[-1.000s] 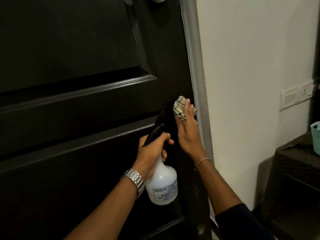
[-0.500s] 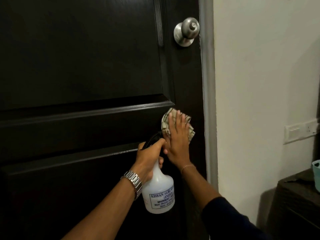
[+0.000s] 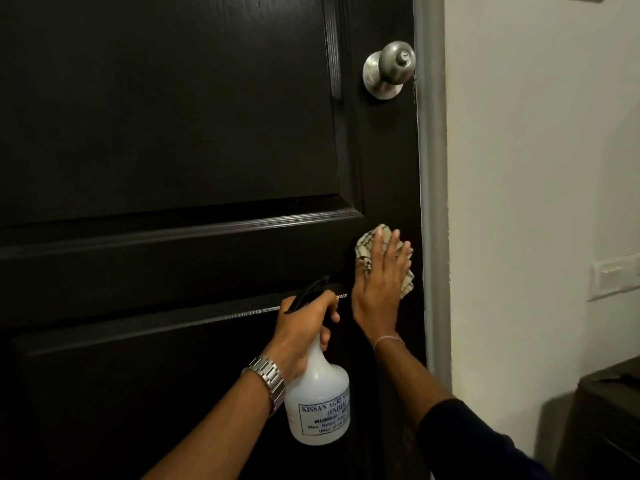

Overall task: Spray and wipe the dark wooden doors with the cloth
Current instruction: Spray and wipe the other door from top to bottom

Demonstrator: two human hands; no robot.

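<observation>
Up from a second ago: cloth [image 3: 367, 251] and right hand [image 3: 379, 285] higher on the door [image 3: 173, 133], now on the strip along the door's right edge, just under the lower right corner of the upper panel and well below the knob [image 3: 389, 69]. Fingers [image 3: 389, 252] spread flat, palm pressing cloth against wood rather than pinching it. Probably an upward wiping stroke along that edge, so the section lower down looks covered and the stretch toward the knob remains (a judgement, not seen).

Left hand [image 3: 304, 327] wrapped around the neck of the bottle [image 3: 320, 407], closed on it, held low and close to the door beside the right wrist; nozzle black against black wood, so hard to say where it points or whether the trigger is squeezed. No mist visible.

Hard to make out: any wetness or streaks on the dark surface, lost in the dim light. Most of the cloth hidden under the hand, only its checked edges showing. Door cut off at top, left and bottom. Bottle label partly turned away. Dark furniture [image 3: 609, 427] at the lower right corner only partly in view.
</observation>
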